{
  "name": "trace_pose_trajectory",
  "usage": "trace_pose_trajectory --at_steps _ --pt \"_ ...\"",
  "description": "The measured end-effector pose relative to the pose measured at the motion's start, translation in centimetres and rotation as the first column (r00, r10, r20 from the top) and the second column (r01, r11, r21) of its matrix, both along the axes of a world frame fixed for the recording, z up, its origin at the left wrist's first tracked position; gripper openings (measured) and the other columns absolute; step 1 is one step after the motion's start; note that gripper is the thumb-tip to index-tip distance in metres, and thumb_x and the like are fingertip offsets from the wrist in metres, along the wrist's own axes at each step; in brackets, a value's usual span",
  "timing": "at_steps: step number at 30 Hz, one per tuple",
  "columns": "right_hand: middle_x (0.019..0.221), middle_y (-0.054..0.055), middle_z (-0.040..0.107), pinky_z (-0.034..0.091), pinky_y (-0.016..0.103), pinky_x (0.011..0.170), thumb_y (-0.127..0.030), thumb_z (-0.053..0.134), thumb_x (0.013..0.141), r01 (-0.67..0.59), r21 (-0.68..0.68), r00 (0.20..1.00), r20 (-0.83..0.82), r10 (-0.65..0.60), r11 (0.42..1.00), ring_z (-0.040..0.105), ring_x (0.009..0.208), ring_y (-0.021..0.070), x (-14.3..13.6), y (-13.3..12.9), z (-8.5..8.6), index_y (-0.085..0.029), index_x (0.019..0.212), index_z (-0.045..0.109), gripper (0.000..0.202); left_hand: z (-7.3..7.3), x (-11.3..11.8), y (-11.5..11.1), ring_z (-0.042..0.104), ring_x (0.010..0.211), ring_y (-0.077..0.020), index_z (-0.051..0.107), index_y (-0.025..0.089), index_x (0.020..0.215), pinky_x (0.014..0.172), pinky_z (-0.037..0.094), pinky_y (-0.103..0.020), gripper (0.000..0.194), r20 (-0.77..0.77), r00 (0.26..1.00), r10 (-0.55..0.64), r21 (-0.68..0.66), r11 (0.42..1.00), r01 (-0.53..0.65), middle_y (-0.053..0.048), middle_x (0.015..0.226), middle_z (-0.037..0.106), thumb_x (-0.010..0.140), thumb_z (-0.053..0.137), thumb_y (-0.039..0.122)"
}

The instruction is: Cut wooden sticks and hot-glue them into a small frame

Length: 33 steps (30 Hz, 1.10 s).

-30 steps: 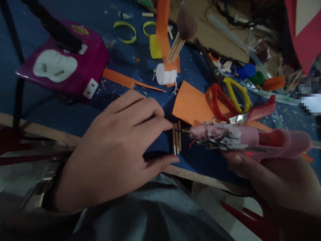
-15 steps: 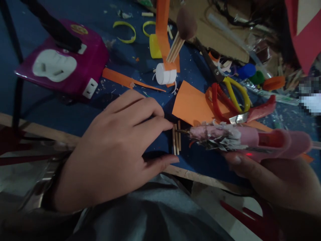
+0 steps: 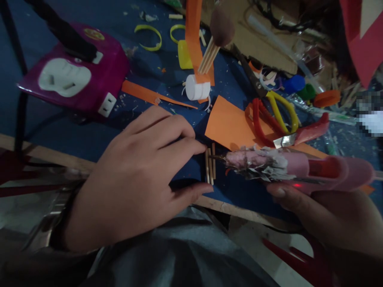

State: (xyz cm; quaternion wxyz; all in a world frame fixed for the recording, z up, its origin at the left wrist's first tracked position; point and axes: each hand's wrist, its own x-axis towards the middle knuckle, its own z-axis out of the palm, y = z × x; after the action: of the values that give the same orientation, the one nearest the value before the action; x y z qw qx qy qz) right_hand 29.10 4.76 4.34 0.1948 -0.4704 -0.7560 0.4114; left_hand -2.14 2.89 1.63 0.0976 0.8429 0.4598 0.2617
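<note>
Three short wooden sticks (image 3: pixel 210 165) lie side by side on the blue table top near its front edge. My left hand (image 3: pixel 143 171) pinches the leftmost stick by its ends, between the index finger and the thumb. In my right hand (image 3: pixel 323 215) is a pink glue gun (image 3: pixel 299 165), a small red light showing on its side. Its metal tip touches or hovers just over the sticks; I cannot tell which. Ragged paper and tape wrap its front part. Behind it lies a sheet of orange paper (image 3: pixel 226 123).
A purple power strip (image 3: pixel 110 63) with a black plug stands at the left. Beyond my hands are scissors (image 3: pixel 283 111), a red-handled cutter (image 3: pixel 311 129), white caps (image 3: pixel 197 87) under a stick piece with a brown ball (image 3: pixel 222 26), and bottle caps (image 3: pixel 295 84).
The glue gun has shifted very slightly, its tip still at the sticks. My left hand has kept its place.
</note>
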Motion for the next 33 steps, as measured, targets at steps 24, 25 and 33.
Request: trace_pose_trajectory --at_steps 24,25,33 --pt "0.153 -0.021 0.077 0.065 0.026 0.118 -0.035 0.079 0.107 -0.116 -0.020 0.993 0.007 0.116 0.993 0.078 0.141 0.0212 0.02 0.11 0.53 -0.062 0.151 0.069 0.053 -0.09 -0.01 -0.23 0.070 0.108 -0.0305 0.077 0.024 0.120 0.108 0.059 -0.049 0.029 0.007 1.000 0.023 0.024 0.999 -0.024 -0.006 0.114 0.072 0.106 0.077 0.049" --pt "0.154 -0.021 0.077 0.063 0.026 0.121 -0.035 0.078 0.108 -0.121 -0.023 0.993 0.003 0.121 0.992 0.076 0.143 0.0210 0.00 0.15 0.51 -0.062 0.153 0.068 0.053 -0.09 0.00 -0.23 0.070 0.108 -0.0302 0.077 0.023 0.120 0.109 0.059 -0.049 0.028 0.005 1.000 0.023 0.023 0.999 -0.023 -0.006 0.114 0.072 0.107 0.076 0.048" --pt "0.150 -0.015 0.082 0.059 0.022 0.122 -0.037 0.078 0.107 -0.139 -0.034 0.990 0.031 0.140 0.990 0.079 0.139 0.0201 0.11 0.27 0.56 -0.053 0.150 0.074 0.047 -0.18 0.03 -0.01 0.071 0.107 -0.0299 0.078 0.022 0.121 0.108 0.059 -0.046 0.030 -0.002 1.000 0.025 0.039 0.999 -0.025 -0.007 0.113 0.072 0.106 0.078 0.047"
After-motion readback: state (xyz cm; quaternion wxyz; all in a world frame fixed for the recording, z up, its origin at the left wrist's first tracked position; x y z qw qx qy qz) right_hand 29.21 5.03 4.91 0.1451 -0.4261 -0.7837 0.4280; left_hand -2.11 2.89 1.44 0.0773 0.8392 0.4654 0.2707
